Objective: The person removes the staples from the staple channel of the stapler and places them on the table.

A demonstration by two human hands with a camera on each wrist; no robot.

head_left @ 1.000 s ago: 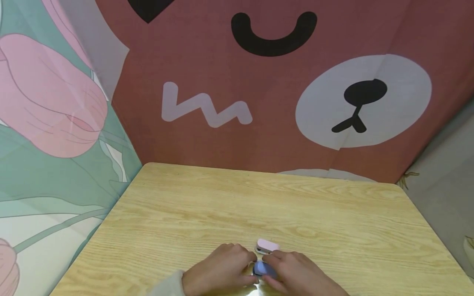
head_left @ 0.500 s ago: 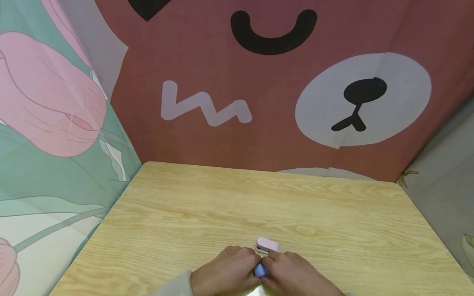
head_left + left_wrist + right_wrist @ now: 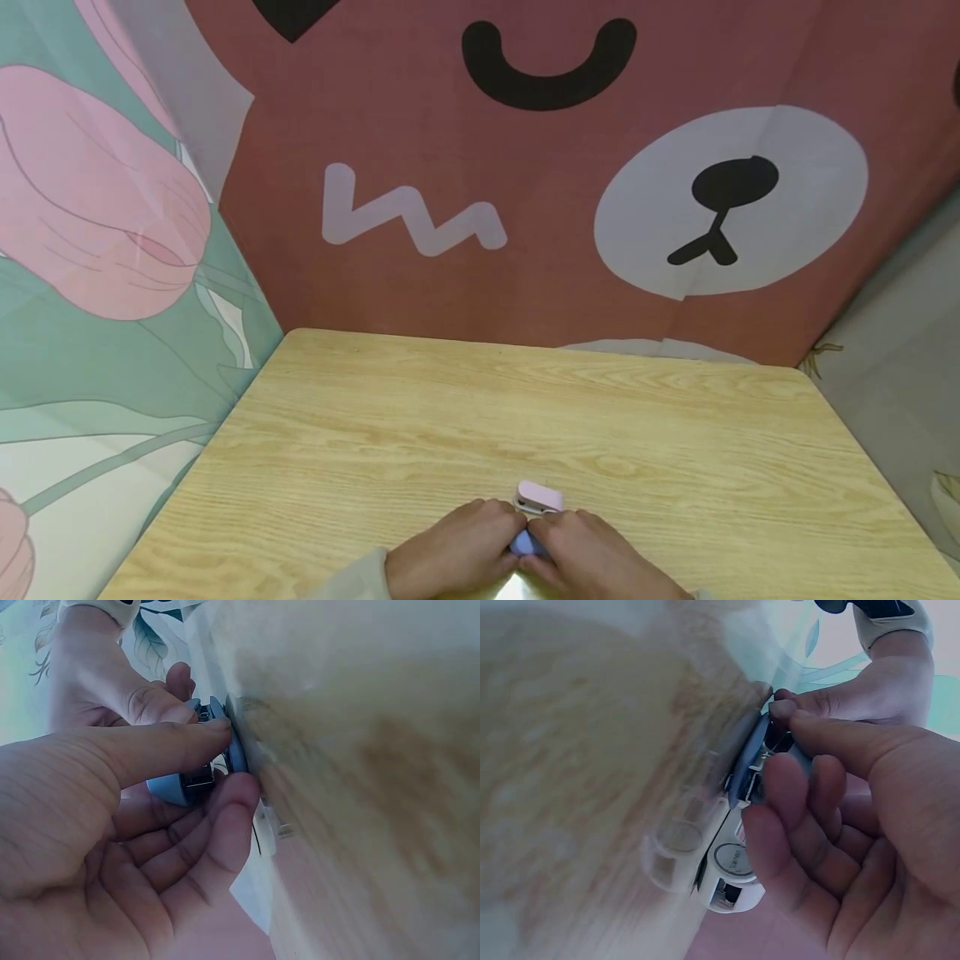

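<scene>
Head view: left hand (image 3: 461, 546) and right hand (image 3: 600, 550) pinch a blue stapler (image 3: 524, 543), well apart from the far table edge (image 3: 450, 344).

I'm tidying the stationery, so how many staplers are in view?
2: the blue stapler, held by the left grip and right grip; the pink stapler, on the table just beyond them. Others could be hidden beneath.

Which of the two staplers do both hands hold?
The blue stapler, gripped by the left hand and right hand; the pink stapler lies beyond them on the wood-grain table, held by neither.
</scene>
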